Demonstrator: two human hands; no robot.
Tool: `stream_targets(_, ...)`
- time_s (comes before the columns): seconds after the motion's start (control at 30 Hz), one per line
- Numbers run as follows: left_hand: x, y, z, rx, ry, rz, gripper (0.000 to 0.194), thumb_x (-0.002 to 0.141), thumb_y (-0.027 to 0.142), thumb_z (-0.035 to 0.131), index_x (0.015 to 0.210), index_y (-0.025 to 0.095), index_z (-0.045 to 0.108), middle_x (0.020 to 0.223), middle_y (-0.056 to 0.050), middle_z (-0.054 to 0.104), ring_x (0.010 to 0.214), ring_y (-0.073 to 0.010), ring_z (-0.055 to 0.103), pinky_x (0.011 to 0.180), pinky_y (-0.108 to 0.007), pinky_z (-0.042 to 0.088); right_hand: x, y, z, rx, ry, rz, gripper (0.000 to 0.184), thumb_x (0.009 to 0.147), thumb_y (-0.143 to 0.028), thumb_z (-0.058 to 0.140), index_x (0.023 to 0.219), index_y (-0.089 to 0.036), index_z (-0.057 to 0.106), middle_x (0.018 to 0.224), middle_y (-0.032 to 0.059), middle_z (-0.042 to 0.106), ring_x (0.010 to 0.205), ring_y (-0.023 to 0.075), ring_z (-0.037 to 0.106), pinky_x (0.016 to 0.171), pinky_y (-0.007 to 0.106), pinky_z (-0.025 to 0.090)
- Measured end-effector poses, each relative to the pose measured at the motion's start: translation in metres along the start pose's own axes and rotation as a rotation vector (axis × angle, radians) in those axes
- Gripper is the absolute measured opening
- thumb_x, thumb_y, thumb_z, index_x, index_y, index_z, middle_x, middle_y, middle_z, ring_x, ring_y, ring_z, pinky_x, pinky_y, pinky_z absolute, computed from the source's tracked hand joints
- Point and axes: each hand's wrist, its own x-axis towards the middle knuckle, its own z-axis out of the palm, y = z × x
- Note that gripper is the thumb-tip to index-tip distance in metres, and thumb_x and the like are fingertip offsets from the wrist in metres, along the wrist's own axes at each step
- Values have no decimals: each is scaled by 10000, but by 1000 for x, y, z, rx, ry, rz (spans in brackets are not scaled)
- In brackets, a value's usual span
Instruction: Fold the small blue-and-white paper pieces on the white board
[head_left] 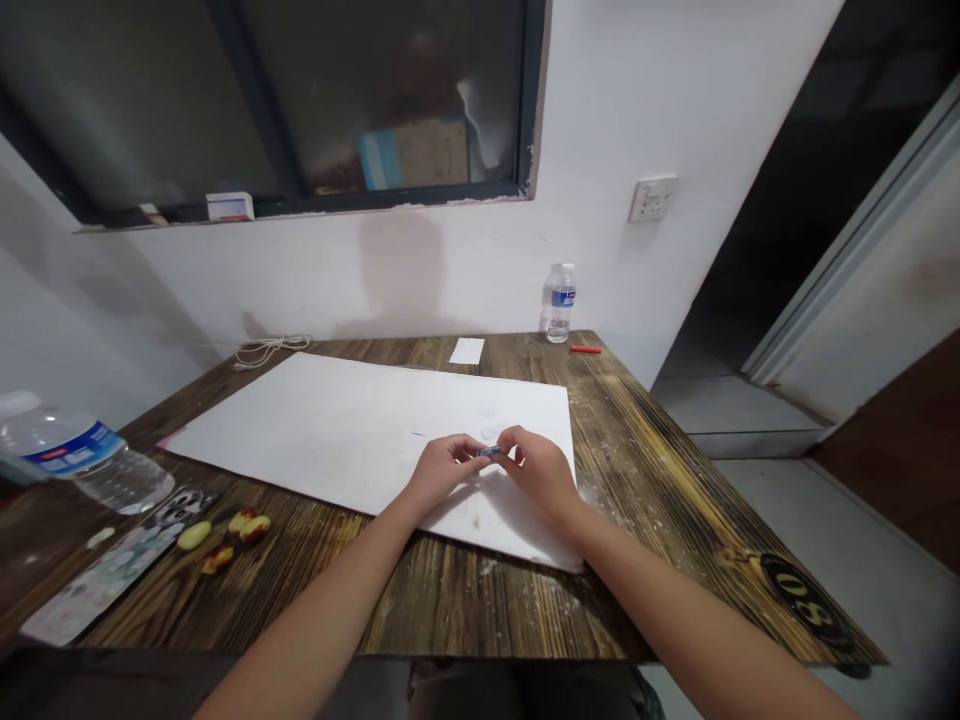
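A small blue and dark object (489, 451), too small to name surely, is pinched between the fingertips of both hands. My left hand (448, 466) grips its left end with thumb and index finger. At its other end are the closed fingertips of my right hand (541, 474). Both hands are over the right part of a large white board (322, 420) lying flat on the table. Just behind the fingers, a small outlined shape (489, 434) shows on the board. A short dark line (418, 434) lies to its left.
On the wooden table (637, 500) are pale crumbs, a red pen-like stick (585, 349), a water bottle (561, 305), a white paper (467, 351) and a coiled cable (268, 348). To the left are a larger bottle (94, 455), several jujube-like fruits (217, 559) and a patterned strip (112, 575).
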Motion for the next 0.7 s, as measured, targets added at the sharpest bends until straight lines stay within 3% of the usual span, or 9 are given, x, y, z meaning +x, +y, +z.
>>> stream_targets(0.1, 1, 0, 1, 9, 49, -1, 273, 688, 411, 719, 801, 163, 733, 709, -53, 699, 625, -151, 597, 577, -253, 451, 1, 1, 0, 20, 41, -7, 89, 838, -299, 599, 859, -213, 587, 786, -1, 648, 693, 151, 560, 630, 248, 394)
stream_targets(0.33, 7, -9, -3, -107, 321, -60, 264, 684, 380, 717, 821, 155, 696, 670, -28, 672, 597, -142, 600, 564, -253, 485, 8, 10, -8, -70, 127, -27, 130, 895, -284, 501, 948, -194, 578, 922, 68, 639, 880, 222, 549, 775, 344, 443)
stream_targets(0.5, 10, -15, -7, -192, 407, -105, 300, 684, 399, 714, 862, 162, 671, 624, -3, 635, 545, -115, 559, 478, -214, 456, 8, 21, -1, -250, -21, -106, 293, 895, -232, 463, 1166, -168, 555, 1216, 105, 598, 1158, 264, 471, 982, 420, 391)
stream_targets(0.7, 10, -14, -4, -166, 393, -86, 268, 688, 387, 710, 817, 158, 662, 654, -8, 641, 573, -114, 572, 489, -206, 443, 4, 25, 8, -389, -300, -99, 510, 875, -184, 401, 1384, -173, 414, 1484, 67, 389, 1400, 262, 236, 1147, 481, 177)
